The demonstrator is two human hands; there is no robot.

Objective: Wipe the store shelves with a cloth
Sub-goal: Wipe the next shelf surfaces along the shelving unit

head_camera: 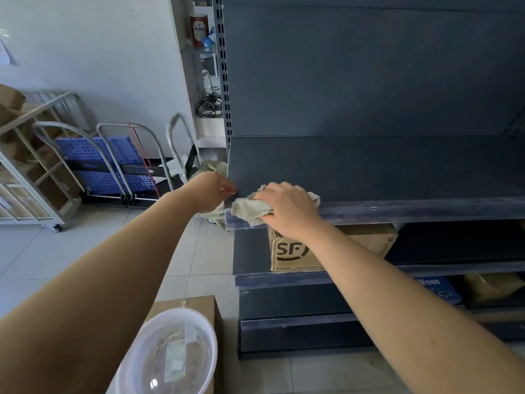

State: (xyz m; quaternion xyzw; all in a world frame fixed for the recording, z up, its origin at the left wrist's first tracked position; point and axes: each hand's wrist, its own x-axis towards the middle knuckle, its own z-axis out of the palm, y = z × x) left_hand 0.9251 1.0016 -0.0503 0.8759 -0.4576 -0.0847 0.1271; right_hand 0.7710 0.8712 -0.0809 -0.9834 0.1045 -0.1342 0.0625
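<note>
- A pale cloth (250, 210) is pressed by the right hand (287, 209), fingers closed over it, at the dark shelf's (369, 169) front left corner.
- The shelf's left edge is pinched by the left hand (208, 191).
- A white tiled floor (176, 251) is seen below.

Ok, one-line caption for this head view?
Right hand presses a cloth on the dark shelf's front left corner; left hand grips the shelf end.

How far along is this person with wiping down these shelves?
Nothing looks clearly finished; no shelf visibly differs in cleanliness. In hand: the right hand presses the cloth on the front left corner of the top shelf, while the left hand steadies that corner. Left: likely the rest of this shelf and the lower shelves, one holding a cardboard box.
</note>
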